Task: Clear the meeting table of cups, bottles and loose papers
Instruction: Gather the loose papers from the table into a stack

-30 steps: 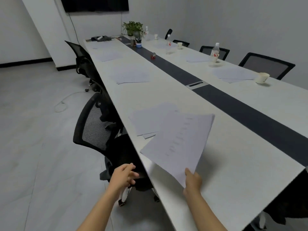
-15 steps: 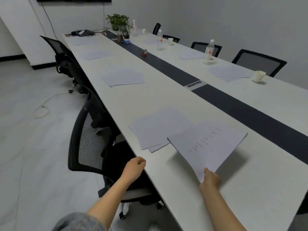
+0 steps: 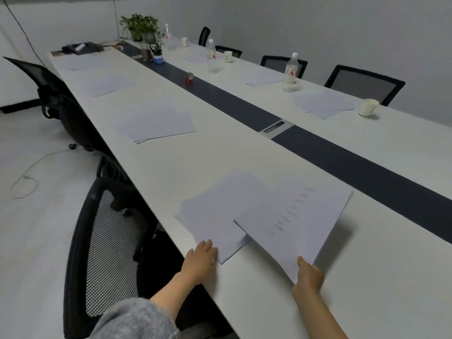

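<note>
Head view: the right hand [image 3: 308, 274] is pinching the near corner of a sheaf of papers [image 3: 293, 221]. Its thumb is lying on top and its other fingers are hidden beneath the sheets. The sheaf is being held a little above the white table [image 3: 171, 167] at its near end, casting a shadow below. Its left corner is overlapping a pile of papers [image 3: 215, 211] that is lying flat by the table's near-left edge. Faint lines of writing are showing on the sheaf's top sheet.

The left hand [image 3: 201, 259] is resting on the near corner of that pile, with its fingers close together, laid fairly straight on the paper and clasping nothing. A grey sleeve [image 3: 137, 319] is showing at the bottom.

Farther along the same side, a second pile [image 3: 159, 126] and a third pile [image 3: 110, 84] are lying well apart. A dark strip [image 3: 342, 155] is running down the table's middle.

Across the strip, a white cup [image 3: 368, 107] is standing just beside a far pile [image 3: 322, 104]. Beyond them, a clear bottle [image 3: 291, 72] is standing upright. A second bottle [image 3: 211, 57] and a small cup [image 3: 228, 56] are standing near each other farther back.

A potted plant [image 3: 139, 26] is sitting at the far end. A black mesh chair [image 3: 105, 241] is standing against the near-left edge.
</note>
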Tool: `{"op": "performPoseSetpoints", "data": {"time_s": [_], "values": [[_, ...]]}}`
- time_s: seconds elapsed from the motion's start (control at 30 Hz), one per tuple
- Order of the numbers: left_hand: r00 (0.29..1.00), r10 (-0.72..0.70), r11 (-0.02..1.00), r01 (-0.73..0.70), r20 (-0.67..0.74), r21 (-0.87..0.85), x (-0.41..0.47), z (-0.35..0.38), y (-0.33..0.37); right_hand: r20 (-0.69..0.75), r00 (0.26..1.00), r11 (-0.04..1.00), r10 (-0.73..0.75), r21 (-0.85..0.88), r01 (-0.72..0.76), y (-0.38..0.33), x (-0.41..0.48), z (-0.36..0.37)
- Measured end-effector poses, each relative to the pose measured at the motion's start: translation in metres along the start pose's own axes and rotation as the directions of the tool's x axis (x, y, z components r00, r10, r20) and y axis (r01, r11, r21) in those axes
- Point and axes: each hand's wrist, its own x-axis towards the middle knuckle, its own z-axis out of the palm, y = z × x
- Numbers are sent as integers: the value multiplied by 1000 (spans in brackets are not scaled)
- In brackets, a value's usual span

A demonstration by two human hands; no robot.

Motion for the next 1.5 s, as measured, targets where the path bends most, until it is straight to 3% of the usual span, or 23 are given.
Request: {"op": "performPoseSetpoints", "data": {"time_s": [0.1, 0.2, 0.3, 0.37, 0.4, 0.5, 0.63, 0.7, 0.77, 0.83, 0.9, 1.1, 1.17, 1.23, 1.33, 1.37, 1.4, 1.5], "values": [[998, 55, 998, -54, -13, 31, 13, 1, 3, -31, 999, 999, -23, 38, 25, -4, -3, 1], [982, 173, 983, -178, 80, 50, 12, 4, 22, -65, 998, 998, -27, 50, 30, -6, -7, 2], [942, 236, 963, -194, 238, -186, 13, -8, 37, -44, 998, 997, -50, 60, 53, -9, -5, 10], [976, 136, 935, -69, 171, -347, 17, -24, 32, -49, 996, 997, -68, 35, 70, -6, -2, 15], [997, 5, 922, 26, 78, -386, 20, -31, 23, -56, 995, 997, -81, 12, 81, -5, -1, 15], [933, -359, 807, 292, -34, -513, 33, -49, -12, -50, 990, 990, -129, -69, 126, -1, 5, 17], [901, -430, 676, 365, 59, -640, 54, -56, -42, 121, 983, 936, -139, -309, 170, 15, 8, 24], [918, -390, 679, 344, 78, -649, 61, -51, -46, 192, 970, 832, -151, -504, 230, 30, 5, 29], [924, -375, 652, 325, 82, -685, 64, -48, -42, 182, 957, 635, -228, -717, 288, 44, 2, 31], [919, -381, 542, 310, 100, -781, 61, -50, -31, 191, 931, 374, -312, -876, 305, 51, 0, 29], [907, -390, 455, 341, 160, -823, 55, -53, -20, 248, 911, 273, -330, -899, 344, 53, 0, 28], [846, -384, 276, 488, 371, -828, 53, -55, -8, 259, 941, 296, -217, -901, 316, 42, 4, 31], [815, -318, 236, 563, 485, -792, 51, -54, -8, 250, 954, 326, -164, -899, 291, 39, 6, 29], [811, -271, 313, 583, 518, -750, 47, -51, -6, 274, 955, 362, -110, -884, 296, 38, 9, 26], [904, -246, 605, 426, 350, -673, 47, -47, -1, 285, 957, 363, -48, -888, 283, 38, 10, 19], [927, -236, 642, 374, 291, -669, 48, -46, -1, 285, 958, 345, -33, -896, 278, 38, 10, 17], [943, -214, 627, 333, 255, -704, 48, -46, -1, 290, 957, 331, -25, -900, 282, 39, 10, 16], [914, -141, 350, 405, 380, -845, 49, -50, -10, 318, 948, 290, -17, -906, 309, 41, 11, 14]]}}
